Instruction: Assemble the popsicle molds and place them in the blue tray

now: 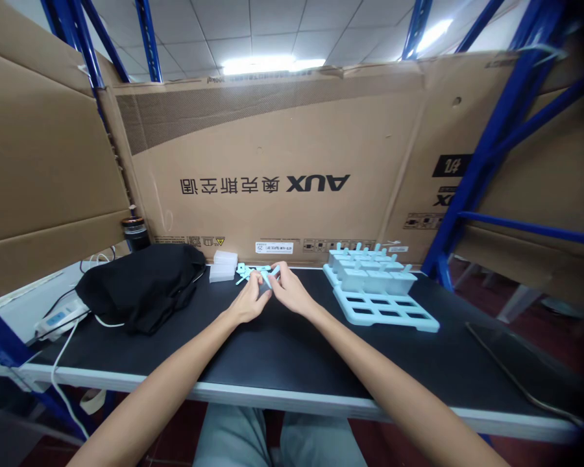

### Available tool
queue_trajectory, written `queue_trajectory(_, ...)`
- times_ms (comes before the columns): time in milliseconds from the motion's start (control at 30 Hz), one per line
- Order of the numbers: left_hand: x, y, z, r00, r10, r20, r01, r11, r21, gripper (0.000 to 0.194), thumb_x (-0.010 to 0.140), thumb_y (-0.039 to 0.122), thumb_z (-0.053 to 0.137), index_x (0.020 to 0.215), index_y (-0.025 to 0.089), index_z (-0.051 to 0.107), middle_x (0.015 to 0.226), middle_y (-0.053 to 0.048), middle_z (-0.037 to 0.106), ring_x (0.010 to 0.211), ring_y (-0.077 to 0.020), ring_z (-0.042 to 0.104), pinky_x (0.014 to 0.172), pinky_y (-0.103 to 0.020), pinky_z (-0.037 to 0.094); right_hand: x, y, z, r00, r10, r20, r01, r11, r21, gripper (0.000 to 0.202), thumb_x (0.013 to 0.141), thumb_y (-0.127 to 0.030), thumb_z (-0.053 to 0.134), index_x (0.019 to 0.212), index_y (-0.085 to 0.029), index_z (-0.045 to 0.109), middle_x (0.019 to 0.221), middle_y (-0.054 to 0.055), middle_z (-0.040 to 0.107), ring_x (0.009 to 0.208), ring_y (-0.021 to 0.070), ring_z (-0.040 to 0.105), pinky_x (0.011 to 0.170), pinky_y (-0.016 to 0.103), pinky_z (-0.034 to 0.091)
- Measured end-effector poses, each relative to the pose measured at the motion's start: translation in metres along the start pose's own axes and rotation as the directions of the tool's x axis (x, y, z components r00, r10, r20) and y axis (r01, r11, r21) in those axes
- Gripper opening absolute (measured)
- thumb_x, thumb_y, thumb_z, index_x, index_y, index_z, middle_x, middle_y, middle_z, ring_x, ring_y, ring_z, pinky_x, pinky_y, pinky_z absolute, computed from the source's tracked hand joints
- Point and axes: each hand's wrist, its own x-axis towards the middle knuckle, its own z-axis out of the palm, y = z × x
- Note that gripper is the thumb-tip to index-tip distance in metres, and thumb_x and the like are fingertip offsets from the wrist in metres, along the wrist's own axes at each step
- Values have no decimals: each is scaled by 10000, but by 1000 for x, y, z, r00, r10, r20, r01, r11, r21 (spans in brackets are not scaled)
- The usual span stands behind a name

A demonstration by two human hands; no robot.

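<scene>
Over the table's far middle, my left hand [248,301] and my right hand [292,292] are close together, fingers pinched. Between them is a light blue popsicle mold stick [267,279], gripped from both sides and partly covered by the fingers. A pile of similar light blue popsicle sticks [246,270] lies just behind my left hand. To its left are translucent white popsicle molds [222,267], stacked. On the right, a light blue rack [365,316] carries several molds [379,282] with stick handles upright; its front slots show the dark tabletop.
A black cloth bundle [143,285] covers the left of the black table [282,363]. Near it are a dark jar [135,235], a white power strip [61,318] and cables. A dark flat device [520,370] lies at the right. Cardboard [272,143] walls the back.
</scene>
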Motion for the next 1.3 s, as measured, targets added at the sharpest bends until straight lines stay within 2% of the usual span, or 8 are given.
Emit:
queue_trajectory(200,20,26,21,999,39,-25,-44,971,-235,128,889,219,400,990,200,324,1038,-69,437,909,-164,466,833,-342,449,-10,5,-42,998,-61,35,68,969,-239,294,874,-318,439,1131,-180,462,1062,104,567,925,206,556,816,322,429)
queue_trajectory(433,64,62,81,992,83,-93,-121,816,-565,183,826,234,556,871,198,382,1115,-88,514,1000,-178,554,772,-321,526,-40,46,-119,992,-100,-73,64,920,-387,362,859,-288,459,1205,-185,485,1098,112,585,801,199,590,797,361,459)
queue_trajectory(600,99,97,138,990,134,-41,-131,781,-610,192,773,209,631,826,170,450,1146,-110,568,1002,-189,601,813,-358,541,-71,75,-161,980,41,-193,-125,886,-446,489,867,-430,450,1273,-158,449,1181,145,567,838,218,607,743,342,480)
queue_trajectory(700,108,115,161,985,174,9,-129,765,-631,200,776,216,641,881,172,476,1201,-125,567,1036,-210,608,835,-380,534,-88,94,-177,953,129,-275,-252,842,-477,545,834,-520,476,1228,-142,482,1115,148,600,828,234,606,750,351,477)
queue_trajectory(833,100,124,163,976,212,58,-167,886,-433,326,760,352,682,989,194,511,1224,-107,555,1103,-240,553,915,-418,483,-104,128,-199,924,138,-357,-334,748,-574,529,832,-503,451,1191,-117,501,1057,162,597,916,268,585,818,375,456)
queue_trajectory(1000,80,112,154,929,284,238,-278,959,-63,230,743,395,665,850,198,612,1080,-81,592,1089,-266,503,963,-417,432,-116,162,-214,897,184,-402,-419,644,-640,535,844,-492,412,1217,-114,472,1041,166,583,965,285,562,828,389,449)
queue_trajectory(1133,73,101,156,920,271,285,-281,960,-5,260,797,445,595,847,194,640,1091,-72,594,1056,-244,534,969,-386,428,-115,167,-207,921,185,-342,-377,645,-665,588,851,-459,406,1319,-103,400,1094,168,574,1041,286,536,880,385,431)
queue_trajectory(1300,69,106,156,918,257,302,-271,963,5,328,827,502,564,957,202,602,1117,-68,594,1076,-236,529,890,-356,470,-113,170,-197,927,164,-336,-361,633,-685,619,851,-451,400,1338,-69,377,1081,191,583,1024,303,535,894,401,423)
